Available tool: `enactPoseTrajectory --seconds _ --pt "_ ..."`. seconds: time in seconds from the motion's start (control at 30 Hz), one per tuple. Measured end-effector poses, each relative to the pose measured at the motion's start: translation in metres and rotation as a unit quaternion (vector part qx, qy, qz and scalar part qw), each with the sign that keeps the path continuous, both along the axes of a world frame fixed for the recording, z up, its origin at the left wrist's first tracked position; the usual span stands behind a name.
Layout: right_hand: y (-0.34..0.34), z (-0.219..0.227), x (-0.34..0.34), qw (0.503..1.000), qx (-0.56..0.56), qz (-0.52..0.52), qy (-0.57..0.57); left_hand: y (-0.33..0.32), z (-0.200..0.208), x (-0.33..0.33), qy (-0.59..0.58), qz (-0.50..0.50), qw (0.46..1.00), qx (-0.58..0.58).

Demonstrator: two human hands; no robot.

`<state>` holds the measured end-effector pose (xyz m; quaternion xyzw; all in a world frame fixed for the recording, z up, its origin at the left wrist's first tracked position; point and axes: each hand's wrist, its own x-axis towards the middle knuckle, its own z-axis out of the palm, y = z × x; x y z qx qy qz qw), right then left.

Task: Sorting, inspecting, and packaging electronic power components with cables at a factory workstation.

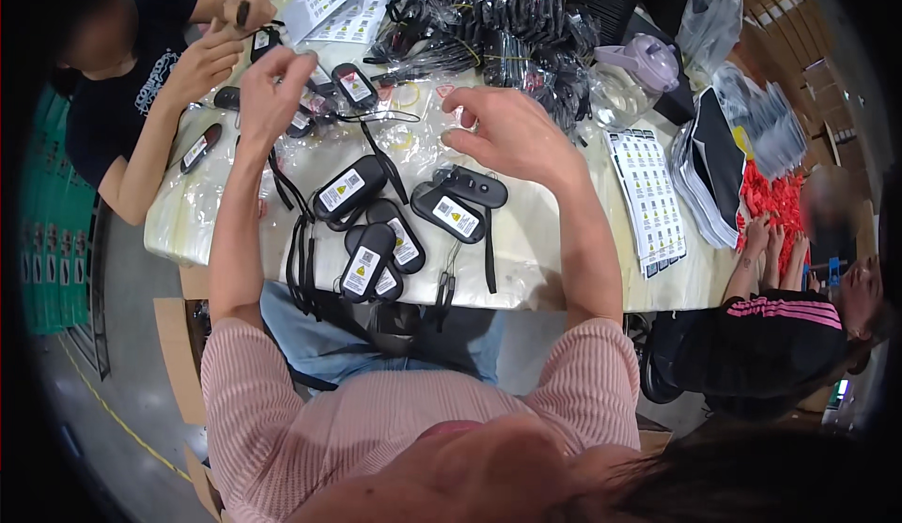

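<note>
**Sticker work on black fobs, centre of frame**

Our left hand [272, 91] is up at upper left of centre, fingers pinched shut on something small; we can't tell what it is, a sticker would be our guess. Our right hand [503, 133] hovers just above the middle of the table [536, 269], fingers loosely curled, holding nothing we can see.

The black fobs [376, 232] lie in a cluster at centre frame just below both hands, most with a white sticker facing up and cords trailing over the near table edge. One fob [474, 185], just below the right hand, shows no sticker.

Judgement on doing it well: steady the bare fob with the right hand, lay the sticker flat and square on the face, and keep the cords from snagging neighbours.

Containers:
- Clear plastic bag [709, 15], upper right: contents unclear.
- Bundles of bagged black parts [498, 15], top centre, banded with yellow elastic.
- Sticker sheets [648, 194], right of centre, lying loose.
- Red pieces [775, 203], far right, a co-worker's hands in them.
</note>
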<state>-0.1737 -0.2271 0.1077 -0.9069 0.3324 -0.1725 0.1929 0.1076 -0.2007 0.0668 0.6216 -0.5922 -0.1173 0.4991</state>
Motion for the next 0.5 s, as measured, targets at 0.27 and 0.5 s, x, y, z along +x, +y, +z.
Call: enactPoseTrajectory --seconds 0.27,0.5 --pt "0.007 -0.015 -0.019 0.993 0.045 0.015 0.107 -0.004 -0.023 -0.022 -0.018 -0.066 0.994 -0.087" --pt "0.028 -0.049 -0.036 0.994 0.070 -0.020 0.079 0.019 -0.031 -0.058 -0.156 -0.239 0.958 -0.024"
